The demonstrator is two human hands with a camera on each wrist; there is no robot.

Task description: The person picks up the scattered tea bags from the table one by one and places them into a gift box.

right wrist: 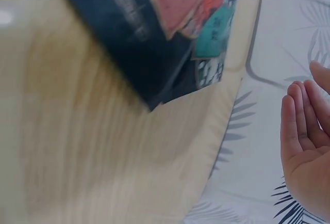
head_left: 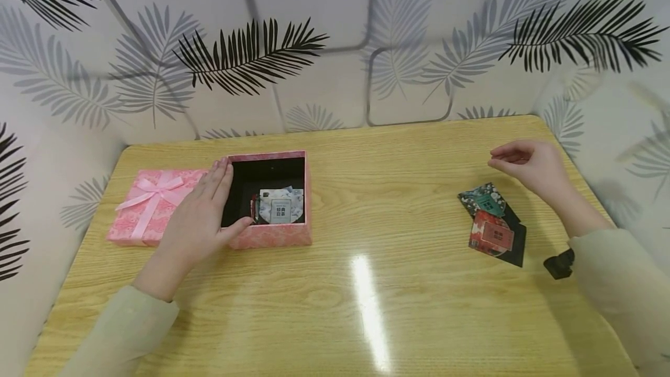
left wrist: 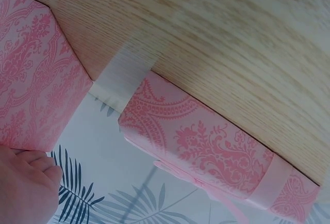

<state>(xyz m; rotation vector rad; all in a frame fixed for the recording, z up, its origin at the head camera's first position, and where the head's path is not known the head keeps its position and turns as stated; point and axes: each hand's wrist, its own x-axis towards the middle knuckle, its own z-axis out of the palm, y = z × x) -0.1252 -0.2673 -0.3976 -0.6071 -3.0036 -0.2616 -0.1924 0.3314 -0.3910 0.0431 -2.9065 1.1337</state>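
Observation:
My left hand (head_left: 201, 214) lies along the left side of a pink patterned gift box (head_left: 272, 236), fingers extended at its rim and thumb by the near corner. Inside the dark box stand several tea sachets (head_left: 281, 207), a white-blue one in front. In the left wrist view, the fingertips (left wrist: 38, 162) meet the box's pink wall (left wrist: 41, 74). On the right, my right hand (head_left: 534, 166) hovers with loosely bent fingers and nothing between them. Just below it on the table lie a red sachet (head_left: 491, 233) and a green floral sachet (head_left: 484, 199), overlapping dark packets (head_left: 518, 246).
A pink lid (head_left: 149, 214) with a ribbon bow (head_left: 158, 189) lies left of the box, partly behind my left hand. A small black object (head_left: 559, 265) sits by my right sleeve. The wooden table (head_left: 387, 191) meets leaf-patterned walls (head_left: 324, 92) behind and at both sides.

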